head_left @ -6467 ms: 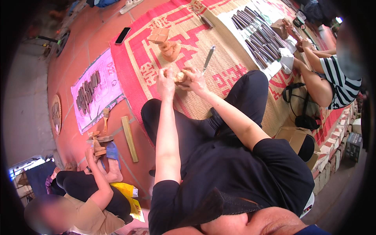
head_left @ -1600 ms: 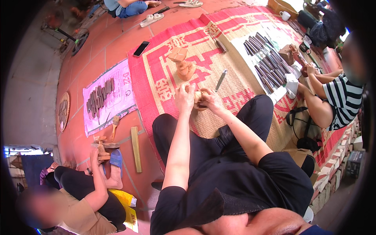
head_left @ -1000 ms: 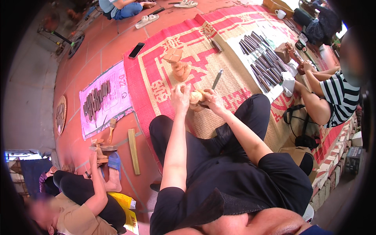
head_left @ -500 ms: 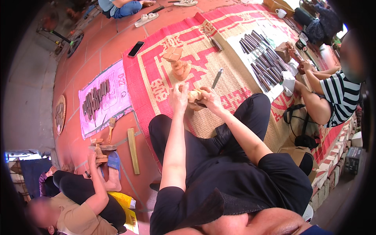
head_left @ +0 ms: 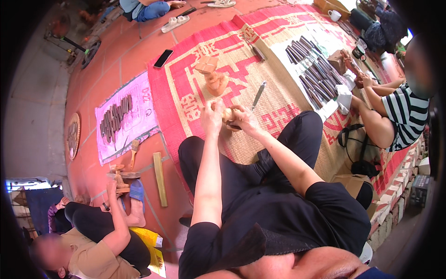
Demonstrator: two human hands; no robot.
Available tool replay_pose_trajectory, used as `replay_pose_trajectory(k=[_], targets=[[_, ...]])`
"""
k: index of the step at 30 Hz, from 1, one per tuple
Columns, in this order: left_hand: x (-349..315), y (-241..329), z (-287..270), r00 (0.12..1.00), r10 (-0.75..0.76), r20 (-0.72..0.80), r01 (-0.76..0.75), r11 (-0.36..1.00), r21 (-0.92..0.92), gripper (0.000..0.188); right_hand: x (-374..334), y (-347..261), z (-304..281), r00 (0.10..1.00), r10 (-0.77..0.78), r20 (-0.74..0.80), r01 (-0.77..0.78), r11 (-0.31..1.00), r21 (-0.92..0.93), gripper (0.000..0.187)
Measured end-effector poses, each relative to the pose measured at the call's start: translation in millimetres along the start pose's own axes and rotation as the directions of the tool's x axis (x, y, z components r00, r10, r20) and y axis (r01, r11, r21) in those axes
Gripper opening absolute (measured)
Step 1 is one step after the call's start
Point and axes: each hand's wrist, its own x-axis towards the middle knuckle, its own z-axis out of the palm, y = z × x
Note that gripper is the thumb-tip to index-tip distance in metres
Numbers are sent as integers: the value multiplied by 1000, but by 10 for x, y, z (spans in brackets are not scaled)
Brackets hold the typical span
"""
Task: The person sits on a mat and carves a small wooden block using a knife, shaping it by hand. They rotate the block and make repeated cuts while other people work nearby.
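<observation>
Seated on a woven mat (head_left: 278, 100), a carver's left hand (head_left: 213, 116) and right hand (head_left: 245, 120) both grip a small wooden carving (head_left: 228, 115), mid-shaping; finer cuts likely call for the chisel (head_left: 258, 95) nearby.

Carved wooden figure (head_left: 213, 76) upright on red woven mat (head_left: 186, 88); black phone (head_left: 163, 58) beside mat; chisels (head_left: 310, 69) on white cloth.

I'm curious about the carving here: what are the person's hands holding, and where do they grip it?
Both the left hand and right hand clasp a small pale wooden carving from opposite sides; the exact finger placement can't be told.
</observation>
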Motion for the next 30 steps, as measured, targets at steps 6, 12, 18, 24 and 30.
replay_pose_trajectory(k=[6,12,18,24,30], targets=[[4,-28,63,998,44,-38,-43,999,4,50,-76,314,-126,998,-49,36,54,985,-162,30],[-25,123,49,997,65,-27,-64,996,57,47,70,-51,-45,992,-127,12,128,985,-114,27],[-41,124,25,996,78,-35,-77,997,21,45,-44,313,-97,998,-3,63,14,986,-168,30],[-32,146,-11,1000,29,6,-29,999,38,46,66,-65,-103,1000,-26,4,27,992,-122,31],[-78,132,67,998,62,-20,-61,997,54,43,19,233,-85,1000,1,24,2,995,-103,44]])
